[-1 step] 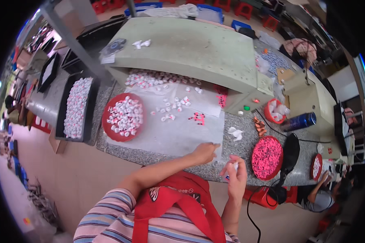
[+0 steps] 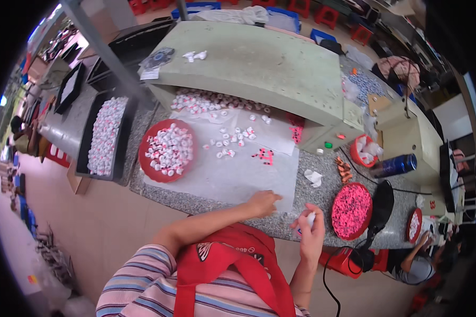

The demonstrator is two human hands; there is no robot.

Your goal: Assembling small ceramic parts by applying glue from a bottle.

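Steady the white object (image 2: 311,217) pinched in the right hand (image 2: 313,235) — left hand (image 2: 263,204) at its ten o'clock, grip unclear.

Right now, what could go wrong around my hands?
Your right hand, holding a small white object, is near the red bowl of pink pieces; a bump might spill some. If your left hand drags the white sheet, the loose white pieces on it could scatter. The black cable hanging to your right might snag.
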